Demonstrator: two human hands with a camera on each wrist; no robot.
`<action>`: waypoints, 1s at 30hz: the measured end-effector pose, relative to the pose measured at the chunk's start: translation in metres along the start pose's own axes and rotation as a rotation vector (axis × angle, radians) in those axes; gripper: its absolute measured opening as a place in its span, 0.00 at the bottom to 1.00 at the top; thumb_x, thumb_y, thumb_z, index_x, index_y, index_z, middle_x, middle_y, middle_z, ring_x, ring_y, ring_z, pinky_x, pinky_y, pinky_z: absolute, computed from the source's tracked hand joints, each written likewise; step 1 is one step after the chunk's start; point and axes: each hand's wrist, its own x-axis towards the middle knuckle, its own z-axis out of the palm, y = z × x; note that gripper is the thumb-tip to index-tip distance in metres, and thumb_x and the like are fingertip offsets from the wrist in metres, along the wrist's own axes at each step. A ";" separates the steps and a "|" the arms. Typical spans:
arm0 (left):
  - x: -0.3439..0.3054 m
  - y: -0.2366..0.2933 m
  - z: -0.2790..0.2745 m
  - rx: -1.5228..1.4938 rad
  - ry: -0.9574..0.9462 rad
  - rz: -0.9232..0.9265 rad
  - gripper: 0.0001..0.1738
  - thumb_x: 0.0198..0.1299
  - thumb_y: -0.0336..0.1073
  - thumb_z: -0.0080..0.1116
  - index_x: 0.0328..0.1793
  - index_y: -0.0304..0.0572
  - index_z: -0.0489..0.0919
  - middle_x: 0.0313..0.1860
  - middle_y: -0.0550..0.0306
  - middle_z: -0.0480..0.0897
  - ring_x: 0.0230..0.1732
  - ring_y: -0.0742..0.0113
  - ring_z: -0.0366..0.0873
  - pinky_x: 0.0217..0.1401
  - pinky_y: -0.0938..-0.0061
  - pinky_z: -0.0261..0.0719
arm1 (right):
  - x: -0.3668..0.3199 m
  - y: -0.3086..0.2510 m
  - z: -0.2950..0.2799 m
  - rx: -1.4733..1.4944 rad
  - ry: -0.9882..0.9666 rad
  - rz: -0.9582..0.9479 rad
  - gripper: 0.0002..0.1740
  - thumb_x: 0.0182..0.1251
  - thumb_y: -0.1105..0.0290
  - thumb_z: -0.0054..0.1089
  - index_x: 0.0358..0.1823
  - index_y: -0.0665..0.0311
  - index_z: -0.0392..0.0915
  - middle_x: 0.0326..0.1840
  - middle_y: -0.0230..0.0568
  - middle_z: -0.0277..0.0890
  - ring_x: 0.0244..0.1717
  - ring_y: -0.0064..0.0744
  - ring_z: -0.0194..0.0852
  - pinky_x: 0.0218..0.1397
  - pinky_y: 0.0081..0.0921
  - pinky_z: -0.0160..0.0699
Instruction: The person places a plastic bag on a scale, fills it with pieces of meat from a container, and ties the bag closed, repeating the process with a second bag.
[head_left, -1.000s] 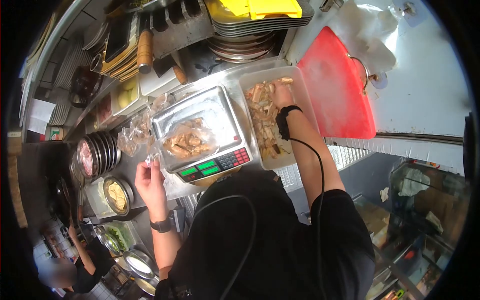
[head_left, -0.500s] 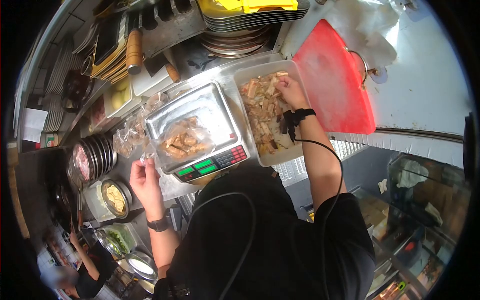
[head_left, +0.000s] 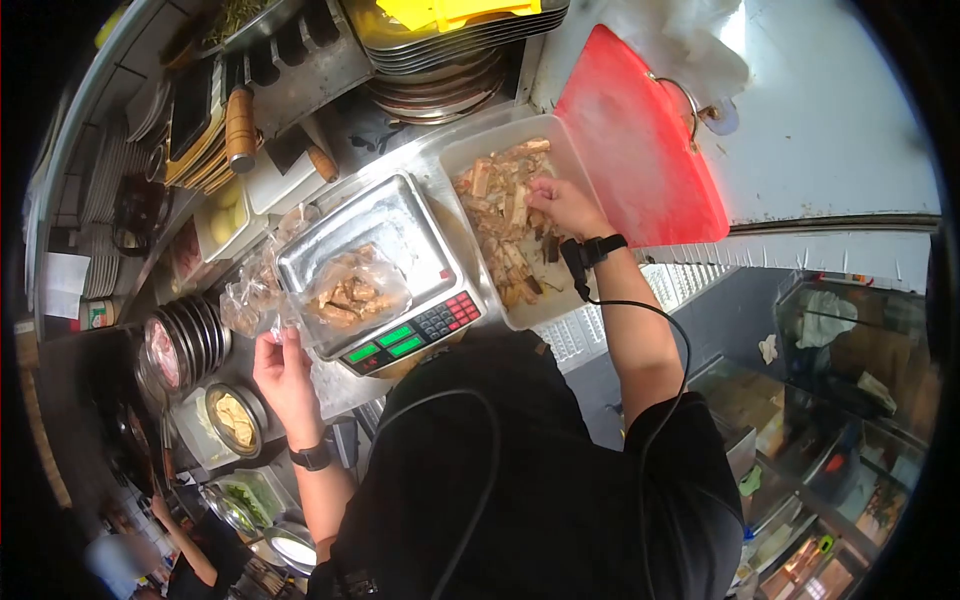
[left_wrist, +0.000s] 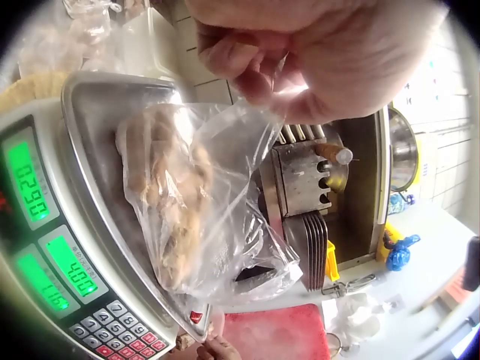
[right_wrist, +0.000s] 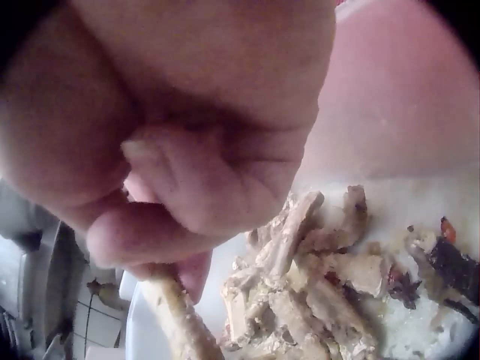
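In the head view my left hand (head_left: 287, 385) pinches the gathered edge of a clear plastic bag (left_wrist: 232, 161). Chunks of cooked meat (head_left: 350, 298) fill the bag, which lies on the steel pan (head_left: 345, 215) of a digital scale (head_left: 405, 335) with green displays lit. My right hand (head_left: 570, 207) is over a white plastic tub (head_left: 562, 150) on the right. Between its thumb and fingers it pinches a long pale piece of meat (right_wrist: 180, 319), seen close in the right wrist view. Below it, bony meat pieces (right_wrist: 300, 292) and dark bits lie heaped in the tub.
Beside the tub leans a red cutting board (head_left: 640, 140). Several filled plastic bags (head_left: 250, 295) lie left of the scale. Behind are stacked metal trays (head_left: 465, 45) and a knife rack with a wooden-handled knife (head_left: 240, 130). Another person (head_left: 190, 550) stands at lower left.
My right hand has drawn back from deep among the meat toward my body, now with a piece between its fingers. The left hand keeps its pinch on the bag; the view has shifted slightly.
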 end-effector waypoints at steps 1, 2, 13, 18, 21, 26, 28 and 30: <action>0.000 -0.001 0.000 -0.004 -0.005 -0.006 0.09 0.72 0.35 0.62 0.38 0.46 0.76 0.24 0.72 0.71 0.23 0.85 0.62 0.25 0.85 0.55 | -0.002 -0.002 0.001 -0.001 -0.001 -0.004 0.13 0.74 0.66 0.64 0.51 0.68 0.80 0.34 0.28 0.77 0.32 0.17 0.72 0.31 0.20 0.72; 0.000 -0.001 -0.001 -0.008 -0.008 -0.012 0.09 0.72 0.35 0.62 0.37 0.46 0.76 0.24 0.72 0.71 0.23 0.85 0.62 0.24 0.85 0.55 | -0.004 -0.003 0.002 0.017 -0.004 0.026 0.13 0.75 0.66 0.63 0.53 0.68 0.80 0.35 0.28 0.77 0.33 0.16 0.71 0.31 0.19 0.72; -0.005 -0.003 0.002 -0.021 -0.009 -0.006 0.10 0.72 0.35 0.62 0.37 0.46 0.74 0.25 0.72 0.71 0.23 0.85 0.62 0.24 0.85 0.55 | 0.009 0.018 0.030 -0.854 -0.111 -0.519 0.24 0.58 0.73 0.63 0.59 0.63 0.80 0.55 0.54 0.82 0.56 0.56 0.80 0.60 0.45 0.80; -0.004 0.000 0.000 -0.001 0.003 -0.005 0.09 0.73 0.35 0.62 0.38 0.46 0.74 0.25 0.72 0.71 0.23 0.85 0.61 0.24 0.85 0.55 | 0.022 0.074 0.070 -0.974 -0.381 -0.751 0.22 0.60 0.65 0.63 0.57 0.56 0.83 0.52 0.52 0.83 0.53 0.54 0.82 0.58 0.46 0.81; -0.004 -0.001 -0.003 -0.048 0.014 -0.010 0.10 0.72 0.34 0.63 0.37 0.49 0.74 0.26 0.74 0.71 0.22 0.86 0.62 0.24 0.88 0.54 | -0.006 0.020 0.039 -1.108 -0.572 -0.233 0.19 0.57 0.56 0.64 0.47 0.57 0.88 0.39 0.50 0.86 0.44 0.56 0.85 0.48 0.49 0.82; -0.005 -0.004 -0.001 -0.038 0.036 0.015 0.10 0.72 0.36 0.63 0.37 0.50 0.73 0.23 0.75 0.68 0.20 0.86 0.60 0.21 0.88 0.52 | -0.007 0.013 0.008 -1.184 -0.731 -0.137 0.18 0.56 0.56 0.63 0.34 0.64 0.88 0.37 0.55 0.86 0.40 0.57 0.85 0.47 0.49 0.82; -0.004 -0.006 -0.002 -0.021 0.036 0.010 0.11 0.72 0.36 0.63 0.37 0.50 0.73 0.23 0.75 0.68 0.20 0.87 0.59 0.21 0.88 0.52 | 0.003 0.022 0.003 -1.335 -0.570 -0.083 0.14 0.59 0.60 0.62 0.33 0.63 0.88 0.37 0.56 0.85 0.39 0.59 0.84 0.46 0.50 0.82; -0.003 -0.006 -0.004 -0.004 0.035 0.008 0.11 0.72 0.36 0.63 0.36 0.51 0.73 0.23 0.75 0.68 0.20 0.87 0.59 0.21 0.88 0.52 | 0.010 0.024 0.002 -1.300 -0.398 -0.123 0.13 0.58 0.62 0.63 0.36 0.64 0.88 0.38 0.57 0.85 0.41 0.59 0.85 0.47 0.49 0.82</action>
